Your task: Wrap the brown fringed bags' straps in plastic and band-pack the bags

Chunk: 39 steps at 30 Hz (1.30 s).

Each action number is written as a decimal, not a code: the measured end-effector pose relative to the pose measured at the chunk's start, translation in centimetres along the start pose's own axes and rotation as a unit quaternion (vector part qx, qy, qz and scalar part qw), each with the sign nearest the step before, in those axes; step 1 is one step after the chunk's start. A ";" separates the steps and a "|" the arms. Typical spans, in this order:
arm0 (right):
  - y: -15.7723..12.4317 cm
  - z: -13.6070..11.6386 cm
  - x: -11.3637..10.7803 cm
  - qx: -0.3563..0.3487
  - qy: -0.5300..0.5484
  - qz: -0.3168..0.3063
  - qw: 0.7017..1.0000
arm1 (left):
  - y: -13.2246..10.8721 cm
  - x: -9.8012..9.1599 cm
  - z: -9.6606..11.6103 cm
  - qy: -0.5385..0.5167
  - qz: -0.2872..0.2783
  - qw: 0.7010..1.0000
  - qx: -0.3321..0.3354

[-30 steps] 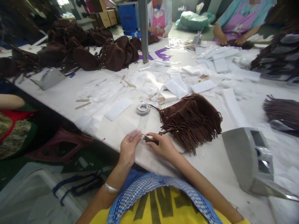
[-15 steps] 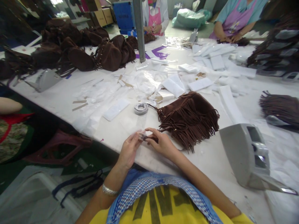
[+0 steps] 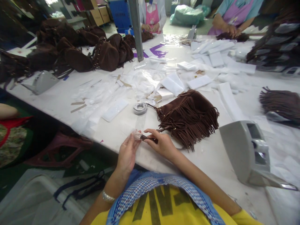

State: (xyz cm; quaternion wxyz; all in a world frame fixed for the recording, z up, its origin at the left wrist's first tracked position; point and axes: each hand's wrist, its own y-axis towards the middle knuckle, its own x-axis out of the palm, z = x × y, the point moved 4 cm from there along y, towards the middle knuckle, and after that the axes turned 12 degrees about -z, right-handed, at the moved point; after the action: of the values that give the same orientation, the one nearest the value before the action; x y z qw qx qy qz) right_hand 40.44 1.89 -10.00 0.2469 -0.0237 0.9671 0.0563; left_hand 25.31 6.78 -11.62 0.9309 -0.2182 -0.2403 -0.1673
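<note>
Near the table's front edge, my left hand (image 3: 127,151) pinches a small clear plastic wrap (image 3: 136,134). My right hand (image 3: 161,144) is closed on a dark brown strap (image 3: 147,137), whose end reaches into the plastic. The strap leads toward a brown fringed bag (image 3: 189,115) lying on the table just beyond my right hand. Above my hands, a ring-shaped grey wrapped coil (image 3: 140,108) lies by another strap of the bag.
A grey tape dispenser (image 3: 245,153) stands at the right. Plastic and white foam sheets (image 3: 173,83) litter the white table (image 3: 110,134). Brown bags (image 3: 107,54) are heaped at the back left, beside a metal post (image 3: 136,31). Two people (image 3: 152,18) work across the table.
My left hand has shifted slightly left with the plastic, and more of the dark strap shows between my hands. My right hand keeps its grip. The camera view has shifted a little.
</note>
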 end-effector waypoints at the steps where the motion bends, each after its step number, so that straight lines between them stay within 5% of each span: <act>1: 0.0 -0.1 0.0 0.002 0.003 0.003 1.000 | 0.1 0.0 0.0 0.007 0.001 1.000 0.007; 8: 0.0 -0.5 0.2 -0.020 0.114 -0.008 0.993 | 0.1 -0.3 -0.1 0.074 0.020 0.992 0.100; 16: 0.1 -0.5 0.3 -0.014 0.196 -0.015 0.980 | 0.5 -0.3 -0.5 0.010 0.028 0.998 0.055; 24: 0.0 -0.1 0.3 -0.023 0.131 0.024 0.991 | 0.1 -0.1 -0.4 0.013 -0.008 0.999 0.042; 31: -0.4 -0.3 0.6 -0.063 -0.085 0.011 0.994 | 0.4 -0.5 -0.1 0.053 -0.034 0.998 -0.016; 39: 0.1 -0.1 0.9 -0.006 0.004 0.017 1.000 | 0.0 -0.6 -0.2 0.092 -0.057 0.994 -0.031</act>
State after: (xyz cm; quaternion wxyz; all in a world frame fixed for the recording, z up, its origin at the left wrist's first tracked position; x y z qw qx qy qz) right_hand 39.61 1.91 -10.33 0.2418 -0.0092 0.9680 0.0660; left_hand 24.88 6.85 -12.10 0.9309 -0.2162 -0.1604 -0.2468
